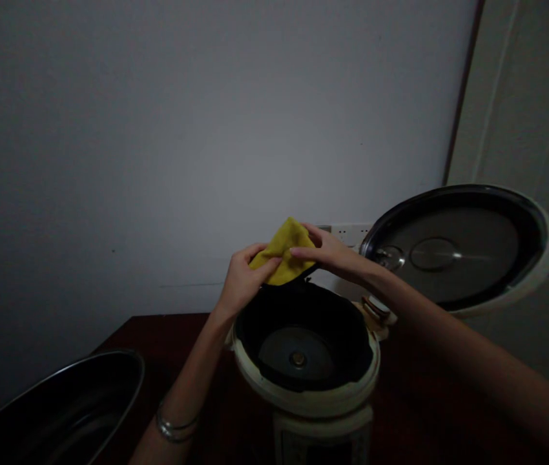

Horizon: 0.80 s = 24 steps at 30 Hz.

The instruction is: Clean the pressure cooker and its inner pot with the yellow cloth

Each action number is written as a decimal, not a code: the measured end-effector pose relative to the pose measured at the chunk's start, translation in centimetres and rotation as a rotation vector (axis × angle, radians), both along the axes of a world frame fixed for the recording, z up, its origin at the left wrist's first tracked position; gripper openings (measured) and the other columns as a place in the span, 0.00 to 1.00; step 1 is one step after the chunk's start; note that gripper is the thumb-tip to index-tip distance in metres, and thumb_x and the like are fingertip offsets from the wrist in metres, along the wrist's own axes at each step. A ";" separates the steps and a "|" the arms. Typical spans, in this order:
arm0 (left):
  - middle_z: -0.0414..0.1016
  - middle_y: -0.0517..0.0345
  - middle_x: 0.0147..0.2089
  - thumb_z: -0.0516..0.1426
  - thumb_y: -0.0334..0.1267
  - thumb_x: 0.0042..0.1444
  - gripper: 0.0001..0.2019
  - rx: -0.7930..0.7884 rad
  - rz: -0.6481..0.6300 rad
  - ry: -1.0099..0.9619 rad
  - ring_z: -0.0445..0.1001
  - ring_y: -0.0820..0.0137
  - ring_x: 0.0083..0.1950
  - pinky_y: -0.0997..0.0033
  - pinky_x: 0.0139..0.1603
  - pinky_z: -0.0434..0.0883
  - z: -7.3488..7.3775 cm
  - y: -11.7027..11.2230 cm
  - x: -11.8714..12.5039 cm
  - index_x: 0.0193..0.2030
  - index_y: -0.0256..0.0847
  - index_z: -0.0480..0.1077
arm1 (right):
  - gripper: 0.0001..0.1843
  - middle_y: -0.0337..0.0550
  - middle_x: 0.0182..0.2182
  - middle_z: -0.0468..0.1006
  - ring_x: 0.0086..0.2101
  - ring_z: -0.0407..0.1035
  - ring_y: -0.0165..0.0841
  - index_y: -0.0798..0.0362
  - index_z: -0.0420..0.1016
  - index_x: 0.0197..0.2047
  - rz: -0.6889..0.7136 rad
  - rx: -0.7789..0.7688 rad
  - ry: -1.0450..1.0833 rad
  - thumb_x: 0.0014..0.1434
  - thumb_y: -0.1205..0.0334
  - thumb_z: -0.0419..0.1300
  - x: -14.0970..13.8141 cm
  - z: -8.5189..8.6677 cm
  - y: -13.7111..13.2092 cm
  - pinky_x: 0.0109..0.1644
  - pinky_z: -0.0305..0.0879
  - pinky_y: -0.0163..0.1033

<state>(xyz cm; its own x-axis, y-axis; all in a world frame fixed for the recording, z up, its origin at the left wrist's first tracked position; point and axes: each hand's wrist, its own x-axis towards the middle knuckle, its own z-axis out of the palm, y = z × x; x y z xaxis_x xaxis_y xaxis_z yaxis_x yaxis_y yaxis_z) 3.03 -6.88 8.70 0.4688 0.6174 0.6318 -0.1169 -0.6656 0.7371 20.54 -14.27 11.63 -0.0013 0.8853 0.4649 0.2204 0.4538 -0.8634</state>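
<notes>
Dim light covers a plain pale wall (207, 129) behind a dark reddish-brown table (158, 336).

Item in hand: a yellow cloth (284, 253), folded or bunched, held above the far rim of a rice cooker (303, 402), just at the edge of its dark cavity. The left hand (241, 279) grips the cloth's near left part, fingers curled around it. The right hand (332, 253) lies on the cloth's right side with its fingers extended and pressed flat over the fabric. Both hands are in contact with the cloth. Whether the cloth touches the cooker's rim cannot be determined.

The cooker stands at the near centre of the table. Its cavity holds no pot; a round heating plate (297, 357) with a central button is visible at the bottom. The hinged lid (463, 248) stands open to the right, metal inner face towards the camera.

Thin bangles (174, 427) sit on the left wrist. A dark metal inner pot (61, 407) rests at the near left, well apart from the cooker. A white wall socket (352, 232) shows behind the right hand. A pale door (531, 97) occupies the far right.
</notes>
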 end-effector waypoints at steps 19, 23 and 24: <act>0.76 0.39 0.49 0.50 0.44 0.55 0.20 -0.133 0.299 0.380 0.74 0.59 0.49 0.60 0.49 0.70 -8.5 8.3 -3.4 0.45 0.30 0.73 | 0.18 0.62 0.47 0.72 0.44 0.70 0.42 0.60 0.65 0.50 -0.775 -0.162 -1.095 0.55 0.70 0.52 2.8 -4.8 6.8 0.43 0.63 0.40; 0.78 0.41 0.45 0.48 0.43 0.54 0.20 -0.203 0.266 0.451 0.76 0.62 0.45 0.64 0.47 0.69 -9.5 8.6 -3.6 0.43 0.30 0.74 | 0.17 0.56 0.41 0.76 0.41 0.72 0.39 0.59 0.66 0.50 -0.680 -0.279 -1.092 0.56 0.71 0.52 3.6 -6.4 7.4 0.43 0.63 0.38; 0.78 0.42 0.43 0.48 0.42 0.54 0.19 -0.207 0.265 0.461 0.76 0.63 0.45 0.66 0.48 0.69 -9.7 8.7 -3.6 0.41 0.31 0.75 | 0.16 0.54 0.40 0.77 0.40 0.72 0.38 0.58 0.66 0.49 -0.643 -0.299 -1.087 0.56 0.70 0.52 4.0 -6.7 7.4 0.43 0.63 0.38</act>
<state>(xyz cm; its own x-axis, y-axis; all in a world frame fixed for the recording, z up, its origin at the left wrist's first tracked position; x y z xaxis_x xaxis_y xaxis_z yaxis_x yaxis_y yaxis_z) -0.61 1.78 -0.96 0.4793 0.8406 0.2524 0.3990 -0.4649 0.7904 24.57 -6.84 4.94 0.2106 0.9366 0.2799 0.9728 -0.1725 -0.1546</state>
